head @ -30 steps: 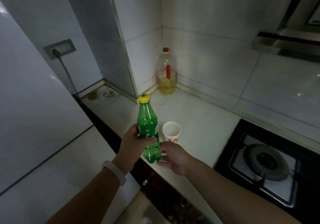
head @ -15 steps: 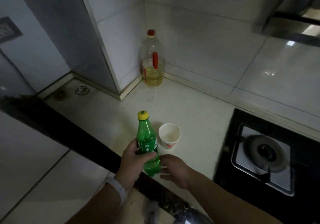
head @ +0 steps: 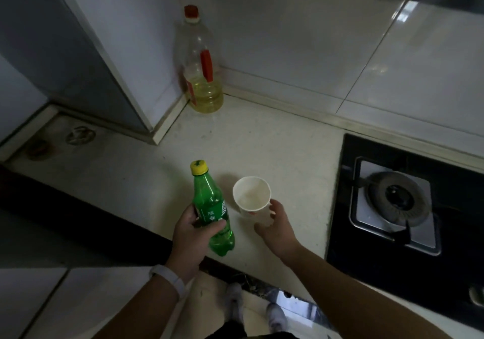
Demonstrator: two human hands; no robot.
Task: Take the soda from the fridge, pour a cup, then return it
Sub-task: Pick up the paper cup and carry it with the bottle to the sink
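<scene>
A green soda bottle point(head: 209, 202) with a yellow cap on stays upright over the near edge of the white counter point(head: 262, 142). My left hand point(head: 192, 236) is wrapped around its lower half. Just to its right stands a white paper cup point(head: 251, 194) with red print, which looks empty. My right hand point(head: 277, 226) touches the cup's near right side with thumb and fingers around its base. The fridge is out of view.
A large oil bottle point(head: 203, 77) with a red cap stands in the back corner against the tiled wall. A black gas hob point(head: 392, 200) with one burner fills the right. A grey pillar point(head: 86, 50) juts out at the left. The floor lies below.
The view has tilted down and moved closer to the counter. My right hand has left the bottle's base and moved right onto the cup. The bottle stays in my left hand.
</scene>
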